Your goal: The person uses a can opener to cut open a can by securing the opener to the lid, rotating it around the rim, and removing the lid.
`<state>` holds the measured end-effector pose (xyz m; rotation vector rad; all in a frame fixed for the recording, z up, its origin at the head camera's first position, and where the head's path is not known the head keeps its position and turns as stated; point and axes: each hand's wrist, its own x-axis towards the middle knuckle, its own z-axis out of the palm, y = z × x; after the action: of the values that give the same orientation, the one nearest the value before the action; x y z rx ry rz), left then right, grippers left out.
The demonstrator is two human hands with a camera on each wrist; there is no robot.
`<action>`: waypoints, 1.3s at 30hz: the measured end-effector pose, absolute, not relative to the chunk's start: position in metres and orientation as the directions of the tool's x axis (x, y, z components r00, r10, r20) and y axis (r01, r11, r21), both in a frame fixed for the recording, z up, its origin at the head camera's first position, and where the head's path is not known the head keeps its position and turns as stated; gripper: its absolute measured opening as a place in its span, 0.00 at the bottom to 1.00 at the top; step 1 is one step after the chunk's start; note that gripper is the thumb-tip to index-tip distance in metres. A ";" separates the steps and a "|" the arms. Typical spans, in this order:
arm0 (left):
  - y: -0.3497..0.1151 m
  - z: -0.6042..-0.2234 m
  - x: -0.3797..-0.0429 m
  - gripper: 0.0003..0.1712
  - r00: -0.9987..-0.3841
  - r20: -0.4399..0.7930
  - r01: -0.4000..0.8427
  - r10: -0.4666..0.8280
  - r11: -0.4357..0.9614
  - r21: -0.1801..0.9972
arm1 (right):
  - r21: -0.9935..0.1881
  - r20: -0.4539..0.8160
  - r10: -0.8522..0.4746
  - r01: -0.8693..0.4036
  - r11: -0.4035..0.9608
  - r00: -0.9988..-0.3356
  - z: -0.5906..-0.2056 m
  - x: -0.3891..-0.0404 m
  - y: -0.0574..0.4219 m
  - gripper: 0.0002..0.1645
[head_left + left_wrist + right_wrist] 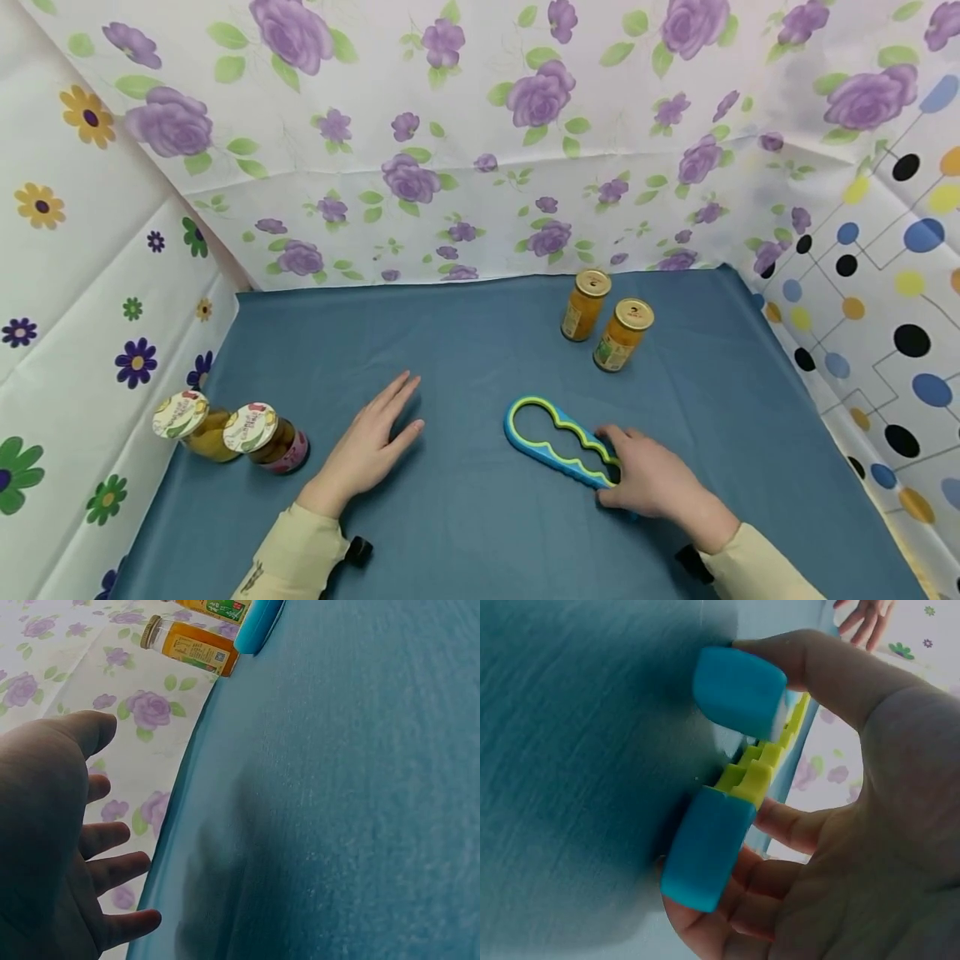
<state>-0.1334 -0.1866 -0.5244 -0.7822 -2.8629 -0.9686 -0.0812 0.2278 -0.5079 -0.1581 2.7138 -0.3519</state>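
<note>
A blue jar opener (549, 454) with a wavy yellow-green inner edge lies over the blue cloth in the head view. My right hand (654, 475) holds its near end, the thumb on one side and the fingers on the other. In the right wrist view, the two blue handle ends (709, 849) of the opener show between thumb and fingers. My left hand (367, 450) is held over the cloth with its fingers extended, holding nothing; the left wrist view shows those fingers (120, 870) spread apart.
Two gold-lidded jars of orange contents, one behind (585, 307) and one in front (624, 335), stand at the back right. Two jars with white patterned lids, one yellowish (212, 437) and one dark (281, 448), stand at the left. Patterned sheets (450, 217) border the blue cloth (450, 533).
</note>
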 end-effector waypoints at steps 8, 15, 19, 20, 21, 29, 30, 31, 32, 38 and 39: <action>-0.189 -0.521 -0.136 0.37 -0.877 0.178 0.461 0.445 0.679 0.571 | -0.199 -0.299 -0.158 -0.101 0.975 -0.941 -0.506 -0.094 0.231 0.42; -0.190 -0.519 -0.141 0.37 -0.876 0.186 0.466 0.445 0.685 0.560 | -0.221 -0.132 -0.150 -0.118 0.968 -0.980 -0.506 -0.106 0.236 0.37; -0.189 -0.515 -0.143 0.37 -0.875 0.198 0.470 0.442 0.681 0.562 | -0.266 -0.077 -0.119 -0.095 0.959 -0.990 -0.503 -0.116 0.234 0.35; -0.190 -0.514 -0.143 0.37 -0.875 0.202 0.472 0.440 0.681 0.560 | -0.286 -0.071 -0.111 -0.087 0.954 -0.991 -0.501 -0.118 0.232 0.34; -0.190 -0.513 -0.143 0.37 -0.876 0.203 0.471 0.437 0.682 0.559 | -0.308 -0.067 -0.104 -0.079 0.948 -0.992 -0.500 -0.120 0.231 0.35; -0.196 -0.509 -0.133 0.37 -0.881 0.219 0.465 0.420 0.683 0.563 | -0.580 -0.097 -0.126 -0.047 0.813 -0.987 -0.484 -0.132 0.211 0.32; -0.197 -0.508 -0.131 0.37 -0.882 0.221 0.464 0.417 0.682 0.566 | -0.606 -0.096 -0.132 -0.047 0.794 -0.987 -0.481 -0.134 0.209 0.32; -0.198 -0.508 -0.129 0.37 -0.883 0.223 0.463 0.414 0.680 0.568 | -0.628 -0.095 -0.136 -0.047 0.777 -0.986 -0.478 -0.136 0.206 0.32; -0.199 -0.508 -0.128 0.37 -0.883 0.225 0.463 0.413 0.678 0.571 | -0.647 -0.089 -0.140 -0.049 0.761 -0.986 -0.475 -0.138 0.204 0.32; -0.201 -0.502 -0.124 0.36 -0.881 0.241 0.467 0.408 0.664 0.584 | -0.718 -0.019 -0.160 -0.098 0.689 -0.987 -0.457 -0.151 0.191 0.33; -0.202 -0.501 -0.123 0.36 -0.881 0.243 0.467 0.407 0.662 0.586 | -0.730 -0.010 -0.162 -0.104 0.676 -0.987 -0.454 -0.152 0.189 0.33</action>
<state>-0.1231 -0.2016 -0.5015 -0.7332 -2.7807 -1.0195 -0.1521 0.1892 -0.4543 -0.2224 2.8085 -1.2156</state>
